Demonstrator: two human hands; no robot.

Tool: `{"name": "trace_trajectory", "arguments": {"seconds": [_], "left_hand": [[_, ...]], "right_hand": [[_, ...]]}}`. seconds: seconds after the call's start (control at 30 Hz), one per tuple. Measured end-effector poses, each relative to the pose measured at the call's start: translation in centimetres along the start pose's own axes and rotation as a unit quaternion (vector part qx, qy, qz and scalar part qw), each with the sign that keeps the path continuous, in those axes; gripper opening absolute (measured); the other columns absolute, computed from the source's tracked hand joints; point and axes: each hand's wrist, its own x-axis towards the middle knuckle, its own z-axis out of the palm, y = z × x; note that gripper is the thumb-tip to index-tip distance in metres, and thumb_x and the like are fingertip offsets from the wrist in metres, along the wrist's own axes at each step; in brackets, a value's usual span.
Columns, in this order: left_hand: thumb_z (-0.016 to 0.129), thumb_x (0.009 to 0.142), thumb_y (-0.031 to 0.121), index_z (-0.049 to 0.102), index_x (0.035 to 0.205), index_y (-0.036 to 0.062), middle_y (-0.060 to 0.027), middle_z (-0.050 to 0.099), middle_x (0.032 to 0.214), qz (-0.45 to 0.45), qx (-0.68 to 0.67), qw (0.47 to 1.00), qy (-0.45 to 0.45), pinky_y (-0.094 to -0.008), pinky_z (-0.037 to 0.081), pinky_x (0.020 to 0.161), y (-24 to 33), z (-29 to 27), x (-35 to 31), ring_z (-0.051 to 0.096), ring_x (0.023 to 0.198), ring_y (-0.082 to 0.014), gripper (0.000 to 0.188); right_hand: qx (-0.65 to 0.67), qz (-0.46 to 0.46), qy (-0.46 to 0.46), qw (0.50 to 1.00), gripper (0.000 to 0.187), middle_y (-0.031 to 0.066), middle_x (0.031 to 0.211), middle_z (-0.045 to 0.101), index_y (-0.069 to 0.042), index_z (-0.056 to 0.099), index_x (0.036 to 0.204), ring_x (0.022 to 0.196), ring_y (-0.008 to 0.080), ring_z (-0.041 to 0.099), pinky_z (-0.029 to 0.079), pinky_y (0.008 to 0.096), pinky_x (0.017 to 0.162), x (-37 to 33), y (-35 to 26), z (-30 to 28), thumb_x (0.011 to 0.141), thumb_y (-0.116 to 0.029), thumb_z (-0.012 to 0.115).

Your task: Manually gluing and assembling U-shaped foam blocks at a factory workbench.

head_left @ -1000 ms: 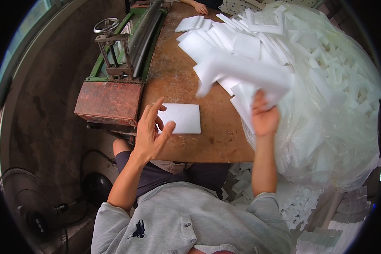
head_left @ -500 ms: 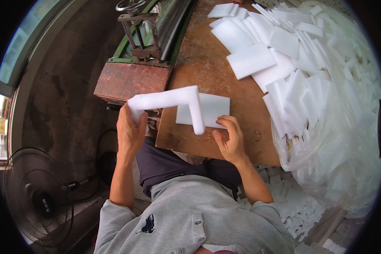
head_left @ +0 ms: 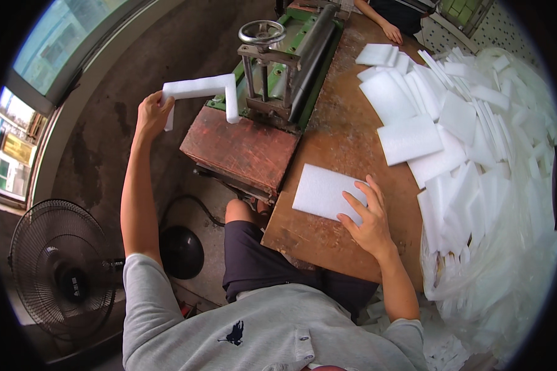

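Out to the left, my left hand grips one end of a U-shaped white foam piece. The piece hangs in the air with its other leg pointing down beside the green machine. On the table's near part lies a flat rectangular white foam sheet. My right hand is over the sheet's right end with its fingers spread. Whether the fingertips touch the sheet is hard to tell.
A brown wooden table holds a heap of white foam sheets in clear plastic. A green machine with a handwheel and a red block adjoin it. A fan stands left; another person's hand rests at the far edge.
My left hand has carried the U-shaped foam piece left and away from the table. My right hand stays near the flat sheet, which now shows uncovered. The view has shifted.
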Motion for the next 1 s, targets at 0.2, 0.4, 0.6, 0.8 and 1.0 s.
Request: {"name": "trace_trajectory", "arguments": {"seconds": [0.2, 0.4, 0.6, 0.8, 1.0], "left_hand": [[0.067, 0.089, 0.032, 0.071, 0.095, -0.0018, -0.0145, 0.065, 0.071, -0.019, -0.045, 0.996, -0.076, -0.0381, 0.05, 0.066, -2.1, 5.4, 7.4, 0.065, 0.069, -0.0176, 0.034], [0.068, 0.088, 0.032, 0.073, 0.1, -0.0016, -0.0169, 0.069, 0.077, -0.003, -0.041, 0.99, -0.136, -0.0391, 0.053, 0.069, 0.6, 10.7, 10.4, 0.07, 0.074, -0.0237, 0.036], [0.069, 0.086, 0.03, 0.072, 0.095, -0.0035, -0.0213, 0.068, 0.076, 0.037, -0.026, 0.985, -0.165, -0.0404, 0.053, 0.069, 1.8, 13.6, 11.4, 0.07, 0.075, -0.0295, 0.035], [0.067, 0.083, 0.031, 0.067, 0.085, -0.0074, -0.0303, 0.061, 0.077, 0.155, -0.04, 0.98, -0.114, -0.0445, 0.051, 0.069, 0.8, 19.0, 12.0, 0.067, 0.075, -0.0399, 0.038], [0.066, 0.085, 0.031, 0.066, 0.083, -0.0083, -0.0292, 0.063, 0.076, 0.102, -0.058, 0.984, -0.135, -0.0453, 0.051, 0.069, 2.7, 18.8, 10.3, 0.067, 0.075, -0.0398, 0.039]], "right_hand": [[0.077, 0.016, 0.008, 0.997, 0.035, 0.0167, 0.121, 0.062, 0.0, 0.069, 0.117, 0.117, 0.0353, 0.058, 0.048, 0.0432, 0.099, 4.9, 1.4, -0.6, 0.089, -0.02, 0.074], [0.202, 0.129, -0.011, 0.971, 0.03, 0.0142, 0.1, 0.068, 0.003, 0.068, 0.114, 0.085, 0.0202, 0.067, 0.054, 0.0315, 0.073, 10.7, 3.8, 1.0, 0.095, -0.019, 0.069], [0.204, 0.212, -0.005, 0.956, 0.029, 0.0113, 0.076, 0.069, 0.004, 0.07, 0.103, 0.071, 0.0165, 0.065, 0.051, 0.0313, 0.066, 17.4, 6.2, 3.0, 0.096, -0.024, 0.066], [0.167, 0.238, -0.017, 0.957, 0.039, 0.0125, 0.073, 0.068, 0.004, 0.072, 0.095, 0.072, 0.0215, 0.068, 0.052, 0.0343, 0.067, 24.5, 5.8, 6.3, 0.095, -0.034, 0.064], [0.069, 0.219, 0.009, 0.973, 0.061, 0.029, 0.077, 0.067, 0.007, 0.07, 0.077, 0.082, 0.0441, 0.068, 0.052, 0.0473, 0.078, 27.2, 8.2, 9.2, 0.087, -0.053, 0.063]]}}
